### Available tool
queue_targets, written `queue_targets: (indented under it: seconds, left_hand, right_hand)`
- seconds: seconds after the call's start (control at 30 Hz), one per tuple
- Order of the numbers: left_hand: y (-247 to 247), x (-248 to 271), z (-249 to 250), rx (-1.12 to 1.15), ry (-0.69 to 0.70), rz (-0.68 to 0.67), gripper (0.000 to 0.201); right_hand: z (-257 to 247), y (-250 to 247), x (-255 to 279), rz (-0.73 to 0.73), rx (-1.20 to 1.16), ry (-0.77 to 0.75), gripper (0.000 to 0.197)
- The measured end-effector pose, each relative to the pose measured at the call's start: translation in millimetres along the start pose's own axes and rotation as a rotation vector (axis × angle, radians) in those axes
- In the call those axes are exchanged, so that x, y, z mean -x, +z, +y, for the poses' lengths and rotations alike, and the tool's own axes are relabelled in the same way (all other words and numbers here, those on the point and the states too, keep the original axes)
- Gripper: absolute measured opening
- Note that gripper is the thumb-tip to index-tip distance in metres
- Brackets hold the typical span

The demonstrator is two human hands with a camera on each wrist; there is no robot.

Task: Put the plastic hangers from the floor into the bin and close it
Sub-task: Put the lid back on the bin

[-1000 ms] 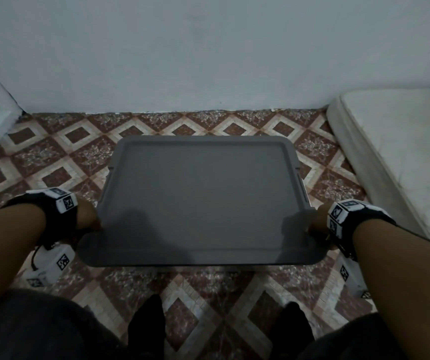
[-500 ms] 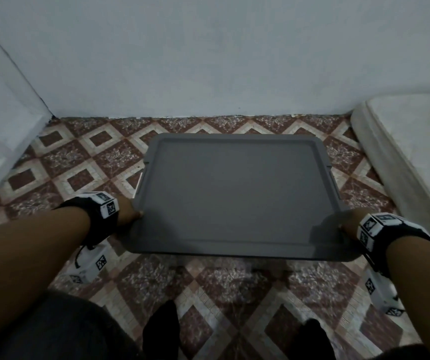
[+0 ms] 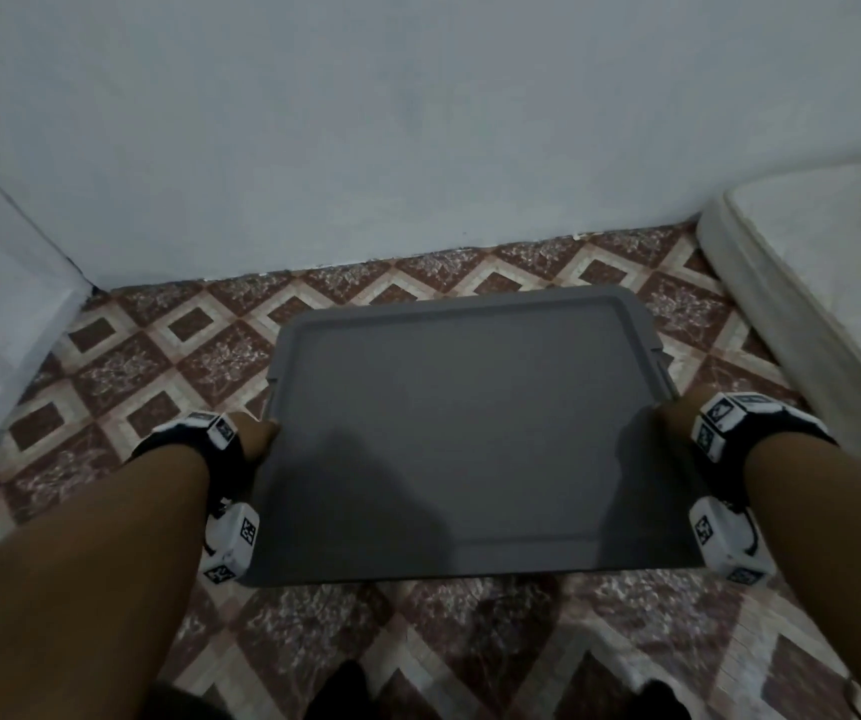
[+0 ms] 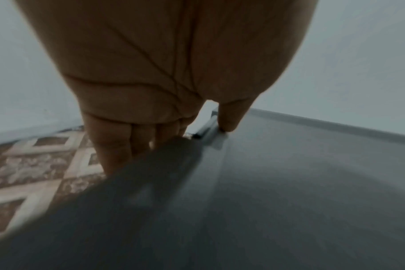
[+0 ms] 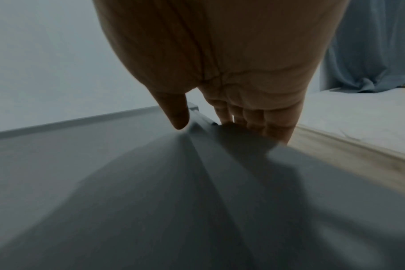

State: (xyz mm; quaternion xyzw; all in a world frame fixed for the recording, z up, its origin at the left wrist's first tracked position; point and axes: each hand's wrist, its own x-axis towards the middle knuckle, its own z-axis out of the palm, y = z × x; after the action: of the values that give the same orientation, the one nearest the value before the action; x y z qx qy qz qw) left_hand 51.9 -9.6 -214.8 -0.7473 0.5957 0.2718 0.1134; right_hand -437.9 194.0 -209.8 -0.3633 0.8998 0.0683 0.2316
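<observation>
Item 1, left hand [image 4: 164, 73]: my thumb lies on top of the lid's edge; the four fingers [image 4: 118, 146] curl down over the outside and under it; a clamping grip on the lid's left side.

Item 2, right hand [image 5: 231, 64]: mirror of the first; thumb on the top face, fingers [image 5: 273, 127] wrapped over the right edge and hidden below it.

Item 3, grey lid [image 3: 464, 433]: spans the gap between both sets of fingers; flat, shallow raised border; small notches on each side edge just beyond my fingertips; far edge toward the wall.

Item 4, bin: not visible anywhere; if it is there it sits wholly under the lid, below my fingers; I cannot tell whether the lid touches its rim or hangs above it.

Item 5, plastic hangers: none in view on the tiles around my hands; presumably already inside, though I cannot confirm.

Item 6, surroundings, outward: patterned floor tiles [image 3: 168, 366] left of and beyond the left fingers; white mattress [image 3: 823, 283] to the right of the right fingers; plain wall [image 3: 418, 122] ahead; grey curtain [image 5: 370, 45] past the mattress.

Step in hand, as I judge it: closing; the next move calls for lowering the lid level, squaring its corners to the rim, then pressing down along both sides until it seats.
</observation>
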Motion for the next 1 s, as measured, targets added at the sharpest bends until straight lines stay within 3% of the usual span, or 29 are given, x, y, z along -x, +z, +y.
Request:
queue_targets:
  seconds: [0.1, 0.27, 0.4, 0.53, 0.67, 0.83, 1.0]
  left_hand:
    - [18.9, -4.0, 0.9, 0.030, -0.025, 0.075, 0.069]
    - [27.6, -12.1, -4.3, 0.257, -0.017, 0.078, 0.077]
    - [20.5, -15.7, -9.2, 0.146, -0.046, 0.070, 0.085]
    - [9.9, -14.5, -9.8, -0.006, 0.005, 0.092, 0.076]
    - [1.9, -11.2, -14.2, -0.036, 0.072, 0.077, 0.061]
    - [-4.5, -11.4, -22.5, -0.021, 0.147, -0.018, 0.059]
    - [-4.3, -11.4, -20.0, -0.090, 0.168, -0.004, 0.065]
  right_hand:
    - [0.9, 6.8, -1.4, -0.024, -0.118, 0.062, 0.049]
    - [5.6, 10.7, -15.9, -0.055, -0.231, 0.056, 0.052]
    - [5.5, 11.5, -23.7, -0.019, -0.206, 0.061, 0.059]
    - [5.1, 9.1, -20.3, 0.075, -0.032, 0.014, 0.035]
    - [5.4, 7.8, -17.0, 0.066, 0.122, -0.040, 0.022]
    - [7.6, 3.4, -32.4, 0.070, 0.021, 0.029, 0.059]
    - [5.4, 2.8, -36.1, 0.077, 0.021, 0.078, 0.059]
